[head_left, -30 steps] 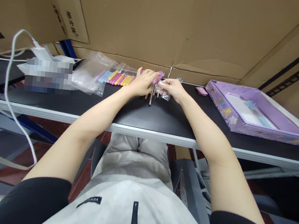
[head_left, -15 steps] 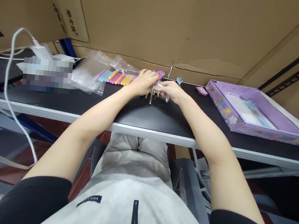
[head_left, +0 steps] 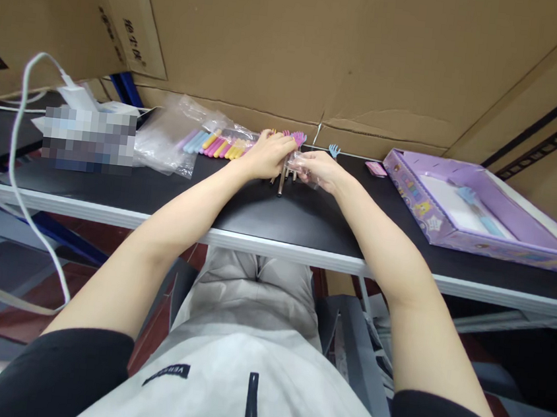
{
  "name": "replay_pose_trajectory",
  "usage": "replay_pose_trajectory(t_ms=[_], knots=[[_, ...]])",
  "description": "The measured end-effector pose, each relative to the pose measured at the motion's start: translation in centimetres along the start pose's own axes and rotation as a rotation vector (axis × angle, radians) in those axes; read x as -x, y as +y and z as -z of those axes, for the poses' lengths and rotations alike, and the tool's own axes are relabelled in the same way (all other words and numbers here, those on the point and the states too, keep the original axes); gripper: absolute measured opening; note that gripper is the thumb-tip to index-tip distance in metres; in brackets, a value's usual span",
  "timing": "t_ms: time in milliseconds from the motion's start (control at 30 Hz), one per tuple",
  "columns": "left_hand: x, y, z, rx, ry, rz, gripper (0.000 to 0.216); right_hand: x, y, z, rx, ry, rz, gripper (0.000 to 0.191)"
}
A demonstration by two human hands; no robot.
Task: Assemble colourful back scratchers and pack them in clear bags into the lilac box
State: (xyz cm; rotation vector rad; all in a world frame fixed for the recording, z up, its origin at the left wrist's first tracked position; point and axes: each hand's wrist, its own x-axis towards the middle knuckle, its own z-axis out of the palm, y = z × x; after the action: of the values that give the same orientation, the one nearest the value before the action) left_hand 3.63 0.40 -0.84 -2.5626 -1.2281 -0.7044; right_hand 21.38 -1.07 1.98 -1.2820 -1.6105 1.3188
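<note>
My left hand (head_left: 271, 155) is closed over a back scratcher with a pink claw-shaped head (head_left: 297, 137), partly hidden by the fingers. Metal rods (head_left: 281, 183) stick out below that hand towards the table's front edge. Close beside it, my right hand (head_left: 318, 167) pinches a crumpled clear plastic wrapper (head_left: 297, 162) against the rods. To the left lies a row of back scratcher handles (head_left: 220, 146) in purple, blue, yellow and pink, partly under clear plastic. A light-blue claw head (head_left: 334, 150) shows just behind my right hand.
Clear plastic bags (head_left: 166, 140) lie left of the handles. At right stands an open purple box (head_left: 430, 228) holding a blue back scratcher (head_left: 482, 213); a small pink card (head_left: 375, 169) lies beside it. A white cable (head_left: 14, 141) hangs at left. Cardboard (head_left: 295, 51) walls the back.
My right hand and the wrapper in its fingers have shifted very slightly. My left hand stays nearly in place over the rods.
</note>
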Motion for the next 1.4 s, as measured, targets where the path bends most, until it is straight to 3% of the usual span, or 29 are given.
replay_pose_trajectory(t_ms=[200,633,933,1067,1167,1300,1400], knots=[[-0.2,0.0,0.0,0.004,-0.038,0.002,0.034,-0.5,0.4,0.4,-0.024,-0.04,0.011,0.035],[-0.9,-1.1,-0.8,0.022,0.015,-0.078,0.018,-0.8,0.6,1.1,0.063,-0.054,-0.024,0.034],[-0.6,-1.2,0.0,0.014,-0.009,-0.009,0.015,-0.7,0.4,1.9,-0.028,-0.099,-0.05,0.026],[-0.4,-1.9,0.1,-0.008,-0.039,0.07,0.016,-1.2,0.3,3.1,-0.029,0.0,-0.016,0.017],[-0.4,-2.7,0.0,-0.038,-0.067,0.13,0.018,-1.8,0.7,5.0,0.145,0.178,0.027,0.015],[-0.2,-3.7,-0.1,-0.053,-0.092,0.212,0.019,-2.6,1.8,7.8,0.805,0.477,0.016,0.005],[-0.1,-4.1,-0.1,-0.054,-0.097,0.254,0.018,-3.0,2.7,9.0,1.073,0.471,-0.078,0.017]])
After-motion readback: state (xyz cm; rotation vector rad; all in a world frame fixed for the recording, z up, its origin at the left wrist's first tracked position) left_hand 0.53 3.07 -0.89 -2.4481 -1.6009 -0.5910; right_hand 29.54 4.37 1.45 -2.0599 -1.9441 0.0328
